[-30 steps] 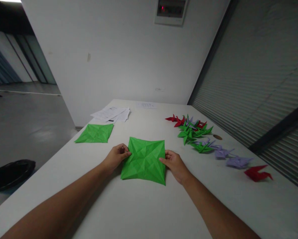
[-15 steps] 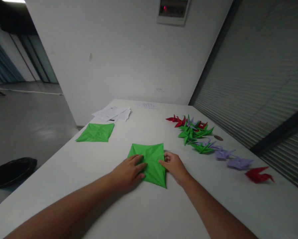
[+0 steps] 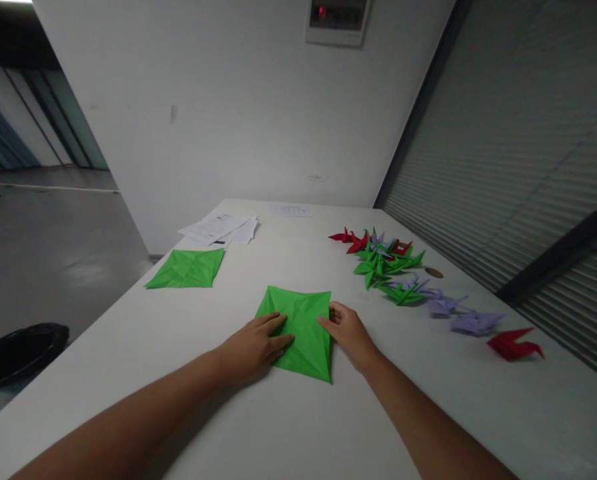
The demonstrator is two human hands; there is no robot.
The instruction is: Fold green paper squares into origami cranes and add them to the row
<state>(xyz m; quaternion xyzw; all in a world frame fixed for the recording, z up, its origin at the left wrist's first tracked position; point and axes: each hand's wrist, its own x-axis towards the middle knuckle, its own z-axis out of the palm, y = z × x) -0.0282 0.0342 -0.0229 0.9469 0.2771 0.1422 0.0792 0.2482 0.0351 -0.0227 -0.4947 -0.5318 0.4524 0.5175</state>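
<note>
Since one second ago, the left hand (image 3: 255, 345) has let go of the side of the green sheet (image 3: 306, 333) and now lies on top of it, while the right hand (image 3: 349, 331) has stayed at the other side. The left hand is flat and loose, with its fingers spread out on the left part of the paper, and it is not pinching anything. It covers the near left corner. The right hand has a grip on the right edge of the green sheet, with the thumb on top and the other fingers curled at the edge. The green sheet is on the white table (image 3: 278, 427), in the middle, at the front, and it has some fold lines in it. Its near right corner pokes out in a point. Farther off to the left, a second green sheet (image 3: 186, 269) lies near the edge of the table. Just past it is a messy stack of printed papers (image 3: 216, 229). Over on the right sits a bunch of folded paper birds (image 3: 378, 261), red, green and purple, all crowded together. Two purple birds (image 3: 476, 323) come next, closer to the front, and one red bird (image 3: 513, 345) is at the near end. A round brown spot (image 3: 434, 273) is beside the bunch. A black bin (image 3: 53, 328) stands to the left of the table.
</note>
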